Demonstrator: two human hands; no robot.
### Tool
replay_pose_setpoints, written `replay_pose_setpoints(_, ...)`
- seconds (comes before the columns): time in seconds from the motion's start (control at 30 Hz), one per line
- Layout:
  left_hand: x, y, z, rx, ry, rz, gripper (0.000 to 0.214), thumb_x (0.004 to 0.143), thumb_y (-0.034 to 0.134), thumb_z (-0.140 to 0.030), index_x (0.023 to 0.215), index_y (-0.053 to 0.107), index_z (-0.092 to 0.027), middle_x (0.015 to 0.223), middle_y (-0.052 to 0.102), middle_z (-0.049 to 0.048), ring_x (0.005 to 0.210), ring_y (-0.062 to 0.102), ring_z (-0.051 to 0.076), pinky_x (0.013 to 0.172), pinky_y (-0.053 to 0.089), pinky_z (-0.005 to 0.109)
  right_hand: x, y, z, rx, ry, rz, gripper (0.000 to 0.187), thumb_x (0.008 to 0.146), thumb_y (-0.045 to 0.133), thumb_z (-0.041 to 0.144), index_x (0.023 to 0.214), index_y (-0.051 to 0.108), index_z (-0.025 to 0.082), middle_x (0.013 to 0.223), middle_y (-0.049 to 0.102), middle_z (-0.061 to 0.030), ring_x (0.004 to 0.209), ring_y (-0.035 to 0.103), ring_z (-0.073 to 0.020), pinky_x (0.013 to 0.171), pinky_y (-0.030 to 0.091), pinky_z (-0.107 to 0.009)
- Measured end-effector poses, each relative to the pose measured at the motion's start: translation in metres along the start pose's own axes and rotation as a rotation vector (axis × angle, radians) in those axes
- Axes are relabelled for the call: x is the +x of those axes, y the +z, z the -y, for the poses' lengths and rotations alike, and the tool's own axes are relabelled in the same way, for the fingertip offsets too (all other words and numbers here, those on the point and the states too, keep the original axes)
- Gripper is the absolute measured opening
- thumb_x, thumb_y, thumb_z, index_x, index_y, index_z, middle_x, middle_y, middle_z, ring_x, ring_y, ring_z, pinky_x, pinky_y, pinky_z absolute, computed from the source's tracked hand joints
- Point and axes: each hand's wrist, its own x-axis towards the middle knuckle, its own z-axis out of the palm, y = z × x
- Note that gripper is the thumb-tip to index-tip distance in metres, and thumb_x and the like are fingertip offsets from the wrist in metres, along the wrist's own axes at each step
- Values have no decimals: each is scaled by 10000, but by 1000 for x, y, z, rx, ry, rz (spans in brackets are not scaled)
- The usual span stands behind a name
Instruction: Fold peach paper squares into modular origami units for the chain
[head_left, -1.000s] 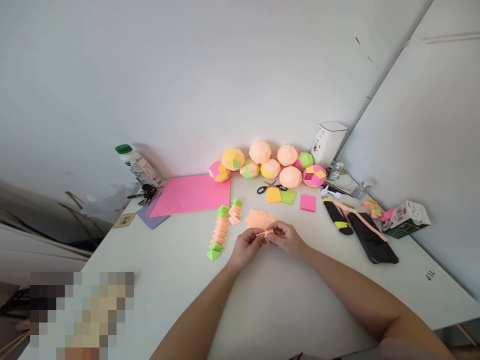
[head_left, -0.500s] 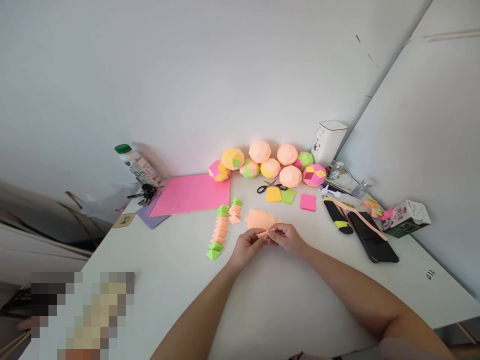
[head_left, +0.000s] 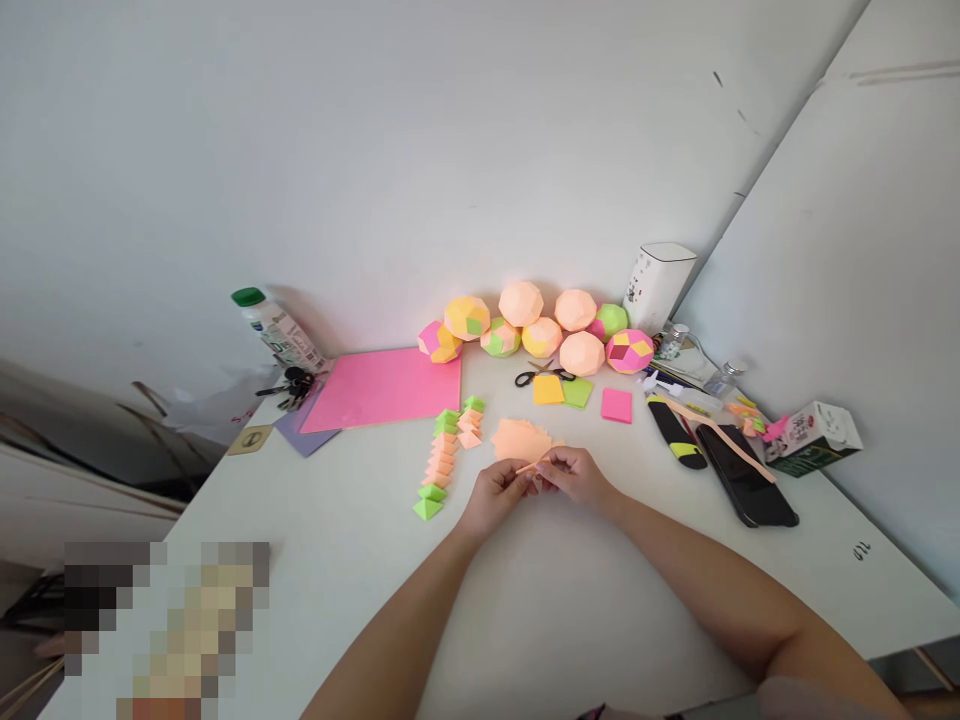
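Note:
Between my two hands is a small piece of peach paper [head_left: 533, 467], seen nearly edge-on. My left hand [head_left: 498, 490] pinches its left side, and my right hand [head_left: 576, 474] pinches its right side; the fingers beneath are partly hidden. Just beyond them lies a pile of peach paper sheets [head_left: 520, 438]. To the left, folded paper pieces in green and peach [head_left: 440, 455] overlap in a long row, with a shorter row [head_left: 470, 424] beside it.
Several faceted paper balls [head_left: 582, 353] stand along the wall. Before them lie scissors [head_left: 544, 376] and yellow [head_left: 547, 389], green and pink paper pads [head_left: 616, 405]. A pink sheet [head_left: 382, 388] and a bottle [head_left: 277, 328] are left; a phone [head_left: 742, 475] and a carton [head_left: 814, 437] right.
The peach paper has tilted between my fingers and now shows a thinner edge. My hands have hardly shifted, and the things on the table stay put.

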Motion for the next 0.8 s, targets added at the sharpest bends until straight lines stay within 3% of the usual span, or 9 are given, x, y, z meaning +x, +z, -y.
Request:
replay_pose_setpoints(0.3,-1,0,-3,150,-1,-16,300,822,524,-430,751,618,-154,692,641,32,657,577,143,604,441,237,-1,0,1,4,3,11,285,796,587,404,682,574,144,598,579,-1,562,556,-115,558,461,-238)
replay_pose_setpoints(0.8,-2,0,-6,244,-10,-35,372,824,489,-453,601,531,-159,544,574,-7,468,373,87,457,294,213,-2,0,7,-17,14,6,316,781,594,431,629,554,156,577,575,2,535,560,-121,532,457,-245)
